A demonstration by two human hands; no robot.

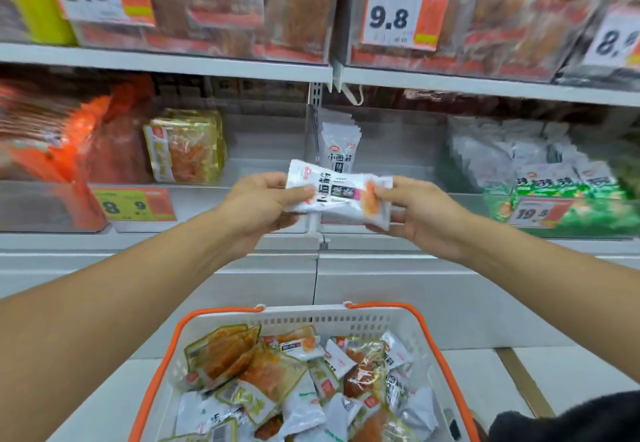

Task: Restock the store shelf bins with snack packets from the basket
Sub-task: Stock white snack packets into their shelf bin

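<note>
With our left hand [258,204] we pinch one end of the white snack packets [337,195], held level before the shelf, fingers curled over the edge. Just behind them stand matching packets in the clear bin [341,145]; we should square the stack and slide it in upright. Our right hand [420,214] grips the other end. The basket [346,320] waits below, still well stocked.
</note>
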